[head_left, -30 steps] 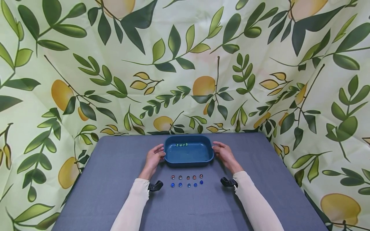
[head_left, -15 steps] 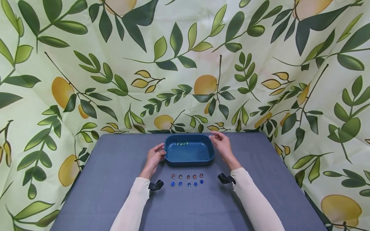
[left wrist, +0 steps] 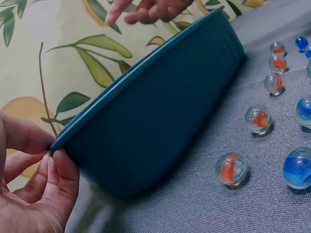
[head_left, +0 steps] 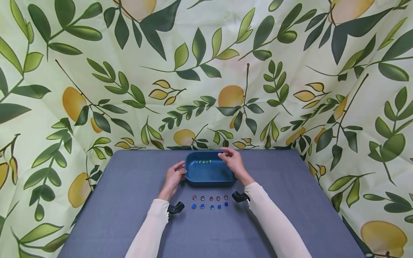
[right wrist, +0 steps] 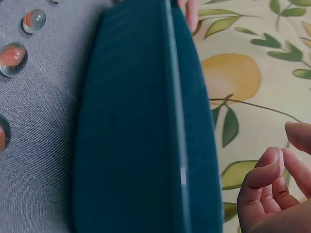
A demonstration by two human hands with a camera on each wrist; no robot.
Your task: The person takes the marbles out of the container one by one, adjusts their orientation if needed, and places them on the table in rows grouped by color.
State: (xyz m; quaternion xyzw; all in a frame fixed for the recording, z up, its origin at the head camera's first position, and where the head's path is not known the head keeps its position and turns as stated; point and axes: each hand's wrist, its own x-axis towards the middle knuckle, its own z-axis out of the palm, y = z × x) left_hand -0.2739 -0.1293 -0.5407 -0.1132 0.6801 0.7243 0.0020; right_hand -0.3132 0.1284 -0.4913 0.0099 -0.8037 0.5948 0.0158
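Note:
A dark blue tray [head_left: 196, 177] stands at the far middle of the grey table, with a few green marbles [head_left: 204, 162] along its far wall. My left hand [head_left: 180, 172] pinches the tray's left rim; in the left wrist view its fingers [left wrist: 56, 177] clasp the rim of the tray [left wrist: 160, 111]. My right hand [head_left: 226, 156] hovers over the tray's far right part, close to the green marbles, fingers loosely curled and holding nothing. In the right wrist view those fingers [right wrist: 265, 182] hang beyond the tray's rim [right wrist: 177, 121].
In front of the tray lie a row of red marbles [head_left: 210, 198] and, nearer me, a row of blue marbles [head_left: 210, 206]. A leaf-and-lemon cloth [head_left: 206, 71] walls the table at the back and sides. The grey tabletop [head_left: 129, 222] stretches toward me.
My right hand has left the tray's right side and moved up and leftward over its far right part. The left hand stays on the left rim.

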